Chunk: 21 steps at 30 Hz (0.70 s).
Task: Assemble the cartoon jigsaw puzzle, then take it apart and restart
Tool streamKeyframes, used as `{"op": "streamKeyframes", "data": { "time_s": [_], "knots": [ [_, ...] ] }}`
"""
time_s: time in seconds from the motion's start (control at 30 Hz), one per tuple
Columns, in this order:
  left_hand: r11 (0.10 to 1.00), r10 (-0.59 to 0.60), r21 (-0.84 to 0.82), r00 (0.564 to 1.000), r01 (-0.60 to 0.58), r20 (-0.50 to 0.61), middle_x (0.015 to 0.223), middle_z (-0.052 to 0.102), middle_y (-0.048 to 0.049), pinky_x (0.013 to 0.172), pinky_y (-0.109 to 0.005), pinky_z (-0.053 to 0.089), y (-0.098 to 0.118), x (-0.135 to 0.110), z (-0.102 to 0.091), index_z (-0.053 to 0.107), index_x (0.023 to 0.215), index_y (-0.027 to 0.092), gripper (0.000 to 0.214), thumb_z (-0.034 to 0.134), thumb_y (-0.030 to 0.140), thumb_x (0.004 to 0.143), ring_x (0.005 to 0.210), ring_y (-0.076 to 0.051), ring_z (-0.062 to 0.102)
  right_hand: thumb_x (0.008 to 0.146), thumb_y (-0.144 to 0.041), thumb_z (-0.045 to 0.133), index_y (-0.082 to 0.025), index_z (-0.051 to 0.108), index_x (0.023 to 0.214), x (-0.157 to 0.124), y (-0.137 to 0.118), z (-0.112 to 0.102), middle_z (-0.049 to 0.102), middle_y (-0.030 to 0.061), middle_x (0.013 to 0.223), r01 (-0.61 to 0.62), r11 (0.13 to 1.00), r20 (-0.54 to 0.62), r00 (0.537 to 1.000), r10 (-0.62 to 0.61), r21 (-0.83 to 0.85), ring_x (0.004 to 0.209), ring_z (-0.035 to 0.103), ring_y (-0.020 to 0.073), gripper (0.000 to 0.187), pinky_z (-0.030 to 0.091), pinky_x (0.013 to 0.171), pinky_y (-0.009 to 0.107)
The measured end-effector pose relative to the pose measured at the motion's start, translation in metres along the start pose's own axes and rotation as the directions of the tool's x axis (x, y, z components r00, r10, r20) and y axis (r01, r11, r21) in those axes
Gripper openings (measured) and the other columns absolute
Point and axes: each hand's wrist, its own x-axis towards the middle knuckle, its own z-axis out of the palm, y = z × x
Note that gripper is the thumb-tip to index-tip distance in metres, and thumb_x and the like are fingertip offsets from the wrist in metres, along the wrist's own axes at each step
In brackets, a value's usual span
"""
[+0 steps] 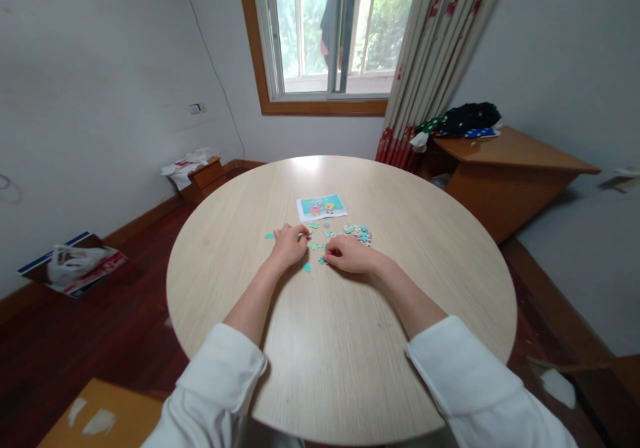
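Small jigsaw puzzle pieces (315, 247), mostly turquoise, lie loose between my two hands near the middle of the round table (320, 341). My left hand (289, 247) is closed, its thumb and fingers pinching what looks like a puzzle piece just above the tabletop. Low over the table, my right hand (350, 255) curls its fingers down on a small turquoise puzzle piece (322, 261). Past my right hand sits a pile of pieces (361, 235), partly covered by it. A printed picture sheet (321, 207) with cartoon figures on turquoise lies flat beyond the hands.
A single piece (269, 236) rests left of my left hand, another (307, 267) nearer me. Behind the table are a window (305, 35) and a curtain (425, 55). A wooden desk (510, 155) with cloth on it stands right; a low wooden cabinet (207, 178) stands left.
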Motion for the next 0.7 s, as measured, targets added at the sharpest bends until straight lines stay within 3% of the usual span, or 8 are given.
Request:
{"op": "streamKeyframes", "data": {
  "time_s": [0.2,0.4,0.53,0.6,0.7],
  "knots": [
    [0.996,0.049,0.079,0.998,-0.051,0.030,0.108,0.069,-0.0092,0.090,-0.043,0.034,0.001,0.000,-0.004,0.073,0.091,0.019,0.032,0.044,0.014,0.080,0.106,-0.027,0.054,0.081,-0.025,0.055,-0.016,0.065,0.062,0.003,0.006,0.006,0.062,0.0019,0.060,0.027,0.999,-0.006,1.000,-0.027,0.032,0.058,0.048,0.0121,0.023,0.032,0.060,0.024],
    [0.981,0.041,0.184,0.993,-0.061,0.111,0.106,0.068,-0.0129,0.087,-0.045,0.036,0.003,-0.003,-0.008,0.074,0.097,0.019,0.035,0.044,0.016,0.080,0.103,-0.030,0.057,0.077,-0.028,0.059,-0.016,0.058,0.053,0.003,0.007,0.006,0.052,-0.0023,0.051,-0.019,1.000,0.000,1.000,0.019,0.018,0.054,0.042,0.0101,0.027,0.030,0.060,0.024],
    [0.984,0.033,0.170,0.992,-0.054,0.122,0.103,0.070,-0.0118,0.087,-0.044,0.035,0.004,-0.004,-0.010,0.074,0.090,0.020,0.030,0.046,0.017,0.080,0.102,-0.029,0.058,0.075,-0.030,0.062,-0.016,0.054,0.051,0.004,0.008,0.009,0.046,-0.0044,0.049,-0.021,0.999,-0.002,1.000,0.021,0.042,0.053,0.040,0.0094,0.029,0.029,0.061,0.024],
    [0.988,0.024,0.151,0.994,-0.040,0.109,0.101,0.070,-0.0112,0.087,-0.043,0.035,0.003,-0.004,-0.011,0.074,0.086,0.020,0.028,0.047,0.016,0.079,0.101,-0.029,0.059,0.076,-0.031,0.061,-0.017,0.051,0.051,0.005,0.010,0.009,0.045,-0.0046,0.050,-0.011,0.996,-0.038,0.999,0.014,0.091,0.053,0.040,0.0095,0.030,0.029,0.060,0.024],
    [0.990,0.021,0.136,0.996,-0.032,0.083,0.097,0.071,-0.0109,0.087,-0.043,0.034,0.002,-0.004,-0.012,0.073,0.080,0.019,0.029,0.045,0.013,0.077,0.097,-0.027,0.060,0.079,-0.031,0.054,-0.018,0.047,0.051,0.006,0.019,0.006,0.044,-0.0037,0.052,-0.062,0.985,-0.203,0.974,0.095,0.162,0.055,0.040,0.0104,0.031,0.028,0.058,0.024]
  ]
}}
